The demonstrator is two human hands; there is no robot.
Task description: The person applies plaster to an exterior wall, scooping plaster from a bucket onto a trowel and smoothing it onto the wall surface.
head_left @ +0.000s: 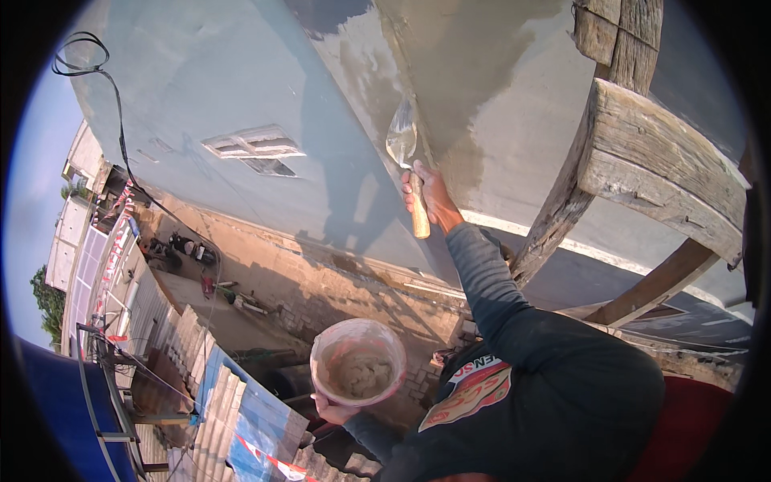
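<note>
My right hand [431,197] is closed round the pale wooden handle of a trowel [402,136]. The trowel's metal blade points up along the wall [490,104], at the edge of a patch of wet grey plaster [450,72]; whether it presses on the surface I cannot tell. Low in the view, my left hand [336,410] grips a round, whitish bucket [397,353] at its near lower side, the fingers partly hidden beneath it. Inside the bucket lies lumpy grey mortar [361,376].
Weathered timber beams [658,161] cross close on the right. Far below run a brown strip of ground [265,241] and parked motorcycles [193,247]. Corrugated roof sheets [217,410] and a blue tarp [269,414] lie at lower left. A black cable [120,120] hangs at upper left.
</note>
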